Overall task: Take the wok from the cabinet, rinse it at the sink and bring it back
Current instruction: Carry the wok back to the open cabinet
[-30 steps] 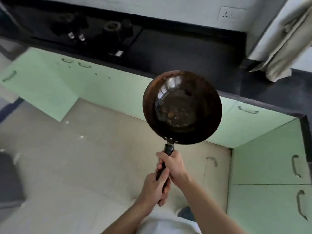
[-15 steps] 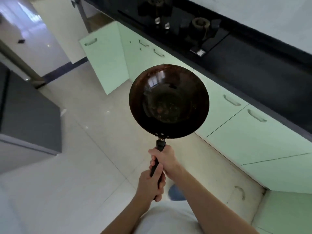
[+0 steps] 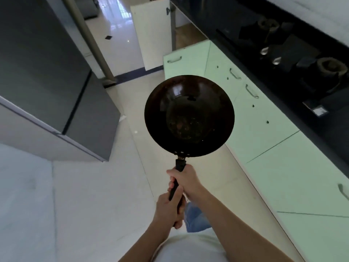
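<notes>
A white garment (image 3: pixel 188 248) and a patch of blue denim (image 3: pixel 196 218) are noted at the lower edge of the view. Just beyond, the left hand (image 3: pixel 168 210) is seen wrapped around the lower end of a straight black handle (image 3: pixel 180 164), and the right hand (image 3: pixel 186 183) is clenched on the same handle directly above it, the two hands touching. The handle belongs to a round, dark brown metal wok (image 3: pixel 188 116), which is held in the air above the pale tiled floor (image 3: pixel 94 186), its hollow turned toward the camera; brownish specks are observed in its base. The wok is carried beside a run of pale green cabinet fronts (image 3: pixel 264 129) with metal handles, all shut, on the right. Above these, a black bench (image 3: pixel 332 144) is recorded, bearing a black gas hob (image 3: pixel 283 44) with two burners and two knobs. A tall grey appliance (image 3: pixel 47 63) is noted on the left, and a white door (image 3: pixel 151 35) stands open at the far end.
</notes>
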Demonstrator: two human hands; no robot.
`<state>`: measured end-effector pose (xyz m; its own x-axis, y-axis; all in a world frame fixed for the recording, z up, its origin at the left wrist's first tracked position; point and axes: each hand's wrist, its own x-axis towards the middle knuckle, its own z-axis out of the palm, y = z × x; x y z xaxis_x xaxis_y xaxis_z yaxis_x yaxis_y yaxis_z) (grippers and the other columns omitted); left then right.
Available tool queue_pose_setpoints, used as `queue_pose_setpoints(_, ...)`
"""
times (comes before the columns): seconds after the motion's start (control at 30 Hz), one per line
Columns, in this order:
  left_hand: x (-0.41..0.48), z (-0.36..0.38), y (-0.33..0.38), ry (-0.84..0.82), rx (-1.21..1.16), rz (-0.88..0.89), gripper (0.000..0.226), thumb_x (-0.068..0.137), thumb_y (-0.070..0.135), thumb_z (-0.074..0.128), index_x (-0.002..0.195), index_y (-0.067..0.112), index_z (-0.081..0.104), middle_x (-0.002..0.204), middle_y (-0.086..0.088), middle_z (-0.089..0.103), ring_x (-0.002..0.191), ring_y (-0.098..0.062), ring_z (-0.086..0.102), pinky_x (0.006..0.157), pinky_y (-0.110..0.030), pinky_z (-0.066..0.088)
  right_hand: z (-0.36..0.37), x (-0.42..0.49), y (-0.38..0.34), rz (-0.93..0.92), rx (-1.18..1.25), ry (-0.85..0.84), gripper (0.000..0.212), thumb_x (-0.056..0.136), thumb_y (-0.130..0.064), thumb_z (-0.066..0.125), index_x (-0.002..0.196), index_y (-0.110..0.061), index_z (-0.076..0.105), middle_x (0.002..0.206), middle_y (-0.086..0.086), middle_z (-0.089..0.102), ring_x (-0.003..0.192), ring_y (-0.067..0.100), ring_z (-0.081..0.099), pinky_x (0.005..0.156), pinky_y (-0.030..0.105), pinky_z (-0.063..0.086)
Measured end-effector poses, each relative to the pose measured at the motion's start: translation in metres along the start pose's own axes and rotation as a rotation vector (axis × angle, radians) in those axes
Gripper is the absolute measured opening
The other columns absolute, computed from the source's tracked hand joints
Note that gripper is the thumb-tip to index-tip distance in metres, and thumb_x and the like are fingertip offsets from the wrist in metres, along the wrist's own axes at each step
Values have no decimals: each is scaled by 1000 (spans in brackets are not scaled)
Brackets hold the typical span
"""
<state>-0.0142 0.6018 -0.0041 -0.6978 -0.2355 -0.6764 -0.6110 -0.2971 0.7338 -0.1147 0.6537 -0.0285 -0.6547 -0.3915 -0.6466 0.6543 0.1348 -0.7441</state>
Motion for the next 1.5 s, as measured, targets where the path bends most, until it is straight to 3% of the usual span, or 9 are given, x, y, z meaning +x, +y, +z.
queue_pose_setpoints(0.37,106,-9,122,148,-101,28,46,99,40,48,67,7,50,50,-4,43,34,-13,30,36,-20,27,26,127,-122,-5,-118,-157,32,82,0,63,53,-11,55,54,12,52,45,23,54,56,37,55)
queue_pose_setpoints(0.6,164,-46,163,200,-169,-21,47,99,39,47,64,9,50,46,-2,42,34,-13,29,36,-20,26,66,194,-161,25,-168,-206,30,86,4,60,60,-5,50,51,8,49,39,17,52,45,27,50)
queue_pose_setpoints(0.73,211,-84,201,190,-173,-26,49,100,38,46,60,11,48,45,-1,42,34,-13,28,37,-20,25,103,247,-191,35,-170,-203,29,86,5,60,60,-5,51,49,7,50,38,16,51,43,25,50)
queue_pose_setpoints(1.1,340,-237,339,86,-126,-4,43,99,39,47,70,8,51,50,-2,47,37,-15,32,37,-22,31,243,401,-296,77,-95,-142,22,86,0,62,67,-4,53,55,9,50,45,20,53,54,35,54)
queue_pose_setpoints(1.33,403,-278,397,37,-102,-3,46,99,37,47,63,7,46,45,-2,42,32,-13,30,34,-19,29,278,468,-341,71,-59,-109,23,88,0,61,68,-5,52,56,8,50,46,20,53,52,35,54)
queue_pose_setpoints(1.5,459,-297,440,-3,-105,-41,42,100,34,47,69,7,46,48,-3,40,33,-13,27,34,-18,26,290,527,-374,66,-14,-58,25,88,-2,62,64,-7,53,56,8,51,47,21,54,55,37,54)
